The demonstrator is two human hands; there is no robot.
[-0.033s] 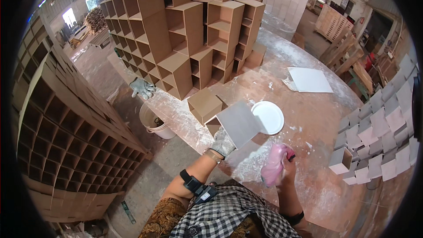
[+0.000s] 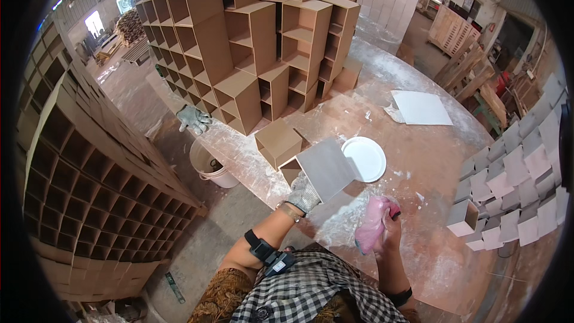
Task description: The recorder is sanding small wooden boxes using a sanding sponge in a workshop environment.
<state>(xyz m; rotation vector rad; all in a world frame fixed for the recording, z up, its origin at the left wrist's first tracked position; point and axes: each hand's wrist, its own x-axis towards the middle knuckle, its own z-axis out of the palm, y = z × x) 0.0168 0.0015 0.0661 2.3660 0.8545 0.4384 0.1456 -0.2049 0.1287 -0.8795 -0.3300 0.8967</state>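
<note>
My left hand (image 2: 306, 194), in a grey knit glove, is closed on an open-ended box (image 2: 326, 168) with a grey-coated face turned up. The box is tilted above the table, and part of the hand is hidden behind it. My right hand (image 2: 391, 233) grips a soft pink bundle (image 2: 373, 222) held over the table; whether it is a cloth or a wrapped pad I cannot tell. Between and beyond the hands lies a round white lid or shallow dish (image 2: 366, 160), partly behind the grey box. A plain brown box (image 2: 278, 142) stands just past my left hand.
Brown open boxes (image 2: 245, 93) are stacked high on the far side of the dusty table (image 2: 430, 203). Grey-coated boxes (image 2: 517, 170) are piled at right. A white bucket (image 2: 218, 174) and another brown stack (image 2: 89, 185) stand left. A loose glove (image 2: 194, 118) and white sheet (image 2: 421, 107) lie farther off.
</note>
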